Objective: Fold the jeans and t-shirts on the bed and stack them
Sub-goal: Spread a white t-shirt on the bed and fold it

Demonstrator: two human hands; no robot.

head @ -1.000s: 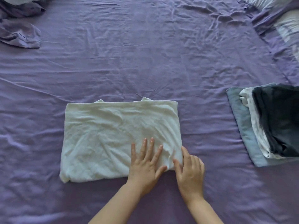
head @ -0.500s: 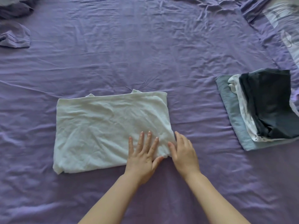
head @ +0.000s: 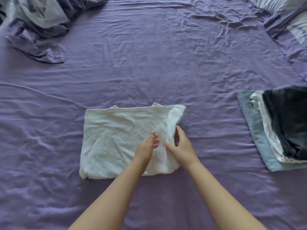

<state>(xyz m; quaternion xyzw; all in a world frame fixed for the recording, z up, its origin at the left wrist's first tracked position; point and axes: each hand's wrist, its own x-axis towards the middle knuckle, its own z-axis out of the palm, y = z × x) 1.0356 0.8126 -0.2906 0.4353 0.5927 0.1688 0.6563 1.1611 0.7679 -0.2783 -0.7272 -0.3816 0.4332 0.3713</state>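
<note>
Bed: the bed (head: 149, 63) fills the view under a creased purple sheet; rumpled bedding (head: 38, 30) sits at the far left corner and a striped pillow (head: 282, 5) at the far right.
Stack: a stack of folded clothes (head: 272, 128) lies at the right edge, well apart from the hands; a blue piece at the bottom, a white one between, a dark one on top; these look done.
T-shirt: a white t-shirt (head: 119, 140) lies in front of the person near the bed's middle, already folded to a rectangle; its right edge is lifted and bunched.
Right hand: the right hand (head: 181, 146) has its grip clamped on that raised right edge, thumb and fingers curled into the cloth.
Left hand: the left hand (head: 147, 146) rests on the shirt just beside it, fingers straight, holding nothing.
Progress: I judge a last fold from right to left is starting; then the shirt goes on the stack; no other unfolded clothes are plainly visible.
</note>
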